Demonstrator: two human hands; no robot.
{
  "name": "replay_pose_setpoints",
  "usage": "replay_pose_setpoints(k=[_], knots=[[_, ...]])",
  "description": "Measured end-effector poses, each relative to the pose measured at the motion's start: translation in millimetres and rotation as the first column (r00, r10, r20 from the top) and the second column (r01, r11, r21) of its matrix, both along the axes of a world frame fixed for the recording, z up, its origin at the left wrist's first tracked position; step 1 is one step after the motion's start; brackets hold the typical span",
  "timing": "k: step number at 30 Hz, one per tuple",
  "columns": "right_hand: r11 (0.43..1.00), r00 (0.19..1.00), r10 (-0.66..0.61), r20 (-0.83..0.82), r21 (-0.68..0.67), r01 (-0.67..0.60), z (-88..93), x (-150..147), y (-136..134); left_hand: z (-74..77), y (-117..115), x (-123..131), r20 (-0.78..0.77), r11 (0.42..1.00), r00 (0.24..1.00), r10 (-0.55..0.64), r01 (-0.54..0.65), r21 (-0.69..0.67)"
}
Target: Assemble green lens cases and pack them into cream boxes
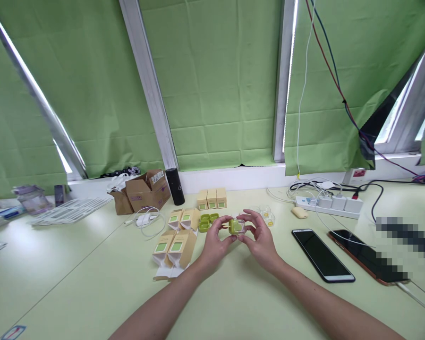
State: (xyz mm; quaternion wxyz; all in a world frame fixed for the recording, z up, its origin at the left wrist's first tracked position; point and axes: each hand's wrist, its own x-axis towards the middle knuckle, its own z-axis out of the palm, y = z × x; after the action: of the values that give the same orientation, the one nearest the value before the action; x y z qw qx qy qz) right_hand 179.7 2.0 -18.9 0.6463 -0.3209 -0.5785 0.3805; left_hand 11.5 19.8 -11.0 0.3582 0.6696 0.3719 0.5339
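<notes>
While the left hand [215,242] pinches the jar [235,227] by its green end, the right hand [260,237] its clear end, over the table [239,302], I note from afar: moving room edged by boxes [182,242] left, phone [322,255] right.

The little jar [236,227] looks like shiny plastic, part see-through. The small boxes [177,247] are smooth, dull card. The phones [322,254] have glossy fronts. The tabletop [88,293] is smooth and a bit shiny. From here the window covers [216,85] look like creased cloth.

Office-like room, wide table [241,293], power strip [313,206]
</notes>
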Motion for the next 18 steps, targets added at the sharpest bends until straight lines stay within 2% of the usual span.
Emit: replay_pose_setpoints(k=[6,11,18], knots=[[0.999,0.999,-0.014,0.049,0.047,0.011,1.4,3.0,0.9,5.6,-5.9,0.3,-0.028,1.000,0.999,0.026,-0.026,-0.002],[0.994,0.993,-0.104,0.065,0.044,0.101,-1.9,8.3,7.8,10.3,-8.0,-3.1,-0.173,0.989,0.974,0.144,-0.135,0.062],[0.967,0.964,-0.245,0.101,-0.040,0.250,-10.3,18.1,22.5,-0.3,0.0,-7.4,-0.354,0.983,0.917,0.182,-0.167,0.071]])
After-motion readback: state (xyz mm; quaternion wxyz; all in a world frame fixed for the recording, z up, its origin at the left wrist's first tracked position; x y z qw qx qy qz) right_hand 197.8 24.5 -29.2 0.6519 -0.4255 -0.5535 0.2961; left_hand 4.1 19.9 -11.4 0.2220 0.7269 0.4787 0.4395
